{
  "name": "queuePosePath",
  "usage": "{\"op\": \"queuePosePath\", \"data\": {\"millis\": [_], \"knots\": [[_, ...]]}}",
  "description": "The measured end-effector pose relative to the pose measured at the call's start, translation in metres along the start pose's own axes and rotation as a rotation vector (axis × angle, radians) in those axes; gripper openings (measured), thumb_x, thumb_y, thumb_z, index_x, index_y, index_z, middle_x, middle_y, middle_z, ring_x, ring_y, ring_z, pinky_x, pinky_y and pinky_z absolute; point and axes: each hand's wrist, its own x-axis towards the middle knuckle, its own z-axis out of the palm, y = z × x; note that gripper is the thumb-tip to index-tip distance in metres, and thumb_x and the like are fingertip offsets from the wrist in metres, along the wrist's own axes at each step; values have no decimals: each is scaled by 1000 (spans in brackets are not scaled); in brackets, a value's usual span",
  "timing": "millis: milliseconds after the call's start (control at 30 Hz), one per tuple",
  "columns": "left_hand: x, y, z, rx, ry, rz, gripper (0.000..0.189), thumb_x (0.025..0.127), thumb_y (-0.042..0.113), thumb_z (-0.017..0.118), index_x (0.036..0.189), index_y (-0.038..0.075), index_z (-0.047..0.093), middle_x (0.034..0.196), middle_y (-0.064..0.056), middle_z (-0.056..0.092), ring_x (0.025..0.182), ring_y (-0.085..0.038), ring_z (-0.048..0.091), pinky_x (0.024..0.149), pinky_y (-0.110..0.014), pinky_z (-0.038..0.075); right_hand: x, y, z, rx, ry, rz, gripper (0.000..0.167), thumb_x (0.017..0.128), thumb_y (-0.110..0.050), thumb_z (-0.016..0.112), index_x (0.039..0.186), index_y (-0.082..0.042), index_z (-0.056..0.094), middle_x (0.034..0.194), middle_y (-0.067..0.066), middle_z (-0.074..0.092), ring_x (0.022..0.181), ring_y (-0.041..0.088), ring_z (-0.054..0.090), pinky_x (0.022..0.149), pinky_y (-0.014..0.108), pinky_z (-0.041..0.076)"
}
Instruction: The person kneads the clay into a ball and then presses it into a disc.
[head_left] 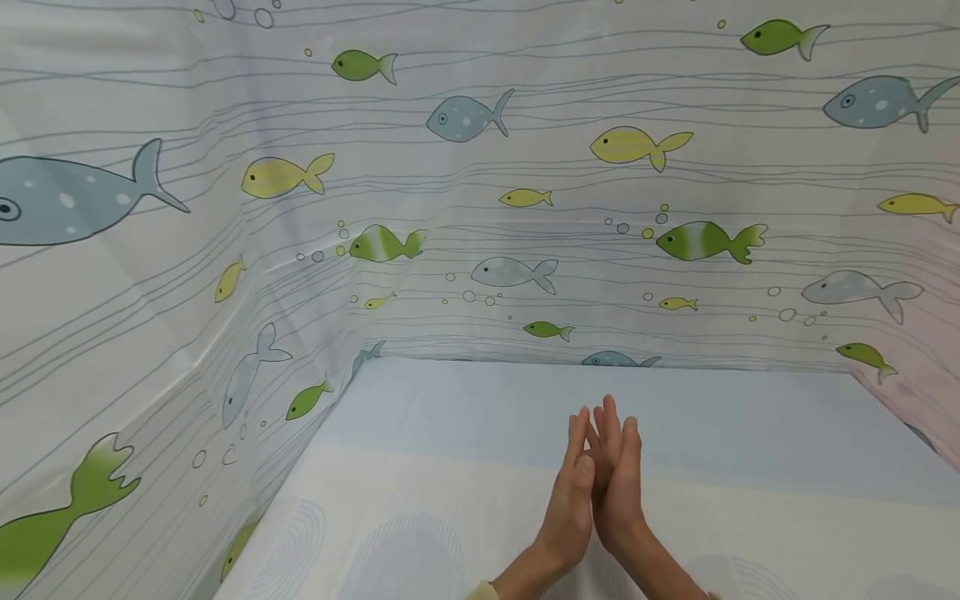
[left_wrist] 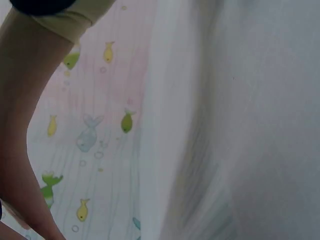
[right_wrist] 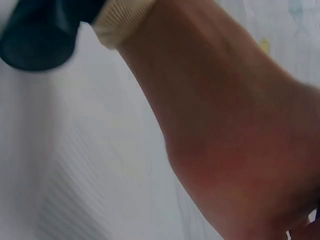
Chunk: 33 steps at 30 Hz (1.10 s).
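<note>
At the bottom edge of the head view, a pale cuff (head_left: pixel 483 592); just above, right of centre, left hand (head_left: pixel 572 500) and right hand (head_left: pixel 622 487) set palm to palm, fingers of both extended upward; beyond, a pale patterned cloth (head_left: pixel 465 425); farthest, across the upper frame, a fish-printed sheet (head_left: pixel 570 175).
</note>
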Motion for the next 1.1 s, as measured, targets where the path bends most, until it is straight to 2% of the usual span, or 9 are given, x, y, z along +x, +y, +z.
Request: {"op": "queuePosePath", "data": {"millis": [133, 300, 400, 533, 633, 767, 867, 967, 1100], "knots": [[-2, 3, 3, 24, -12, 0, 54, 107, 36, 21, 160, 31, 8, 165, 11, 7, 153, -21, -1, 119, -58, 12, 8, -5, -4, 32, 15, -12, 71, 97, -69, 8, 158, -36, -10, 166, -5, -11, 153, 20, -7, 120, 53, -1], [-2, 6, 4, 26, -24, -12, 55, 107, 38, 24, 160, 32, 10, 165, 12, 6, 153, -21, -2, 116, -63, 14, 16, -9, -9, 33, 30, -12, 72, 97, -69, 10, 158, -36, -9, 166, -6, -13, 153, 21, -6, 121, 54, 2], [-3, 8, 5, 44, -15, -7, 54, 107, 37, 25, 160, 31, 13, 165, 11, 10, 153, -22, 0, 115, -64, 16, 19, -9, -13, 27, 44, -24, 73, 97, -68, 12, 159, -35, -8, 166, -5, -13, 153, 23, -6, 121, 54, 4], [-2, 12, 4, 57, 3, 8, 51, 108, 31, 25, 159, 27, 19, 164, 8, 17, 153, -23, 2, 117, -62, 12, 19, -3, -15, -7, 72, -49, 71, 99, -66, 14, 159, -34, -5, 166, -4, -11, 153, 24, -4, 120, 55, 3], [3, 15, 2, 48, 49, -12, 49, 108, 30, 22, 156, 21, 31, 161, 6, 25, 152, -20, 6, 119, -56, 9, 15, 7, -11, -97, 49, -94, 67, 102, -60, 12, 160, -31, -4, 167, -3, -8, 153, 26, -4, 119, 58, -1], [13, 15, -4, -19, 164, -51, 48, 108, 32, 25, 147, 17, 49, 157, 3, 35, 151, -17, 15, 121, -51, 10, 2, 20, 1, -216, -18, -124, 61, 104, -52, 5, 159, -28, -7, 166, -4, -5, 152, 25, -7, 117, 61, -6], [21, 14, -9, -78, 221, -53, 46, 107, 33, 29, 144, 18, 52, 157, 3, 36, 151, -16, 17, 121, -50, 9, -6, 23, 9, -194, -53, -106, 60, 104, -51, 3, 158, -29, -11, 166, -2, -5, 152, 23, -10, 117, 61, -5], [28, 15, -14, -98, 249, -26, 48, 106, 33, 29, 146, 17, 50, 157, 0, 36, 151, -19, 18, 121, -52, 9, -13, 23, 13, -144, -88, -107, 57, 105, -50, 2, 157, -35, -14, 166, 0, -6, 152, 18, -5, 117, 61, -2], [34, 17, -20, -84, 285, 12, 49, 106, 33, 29, 148, 14, 47, 158, -2, 36, 151, -23, 19, 120, -55, 11, -20, 29, 14, -139, -175, -202, 52, 109, -37, 6, 154, -38, -20, 166, 8, -3, 149, 1, 4, 114, 66, 6]]}}
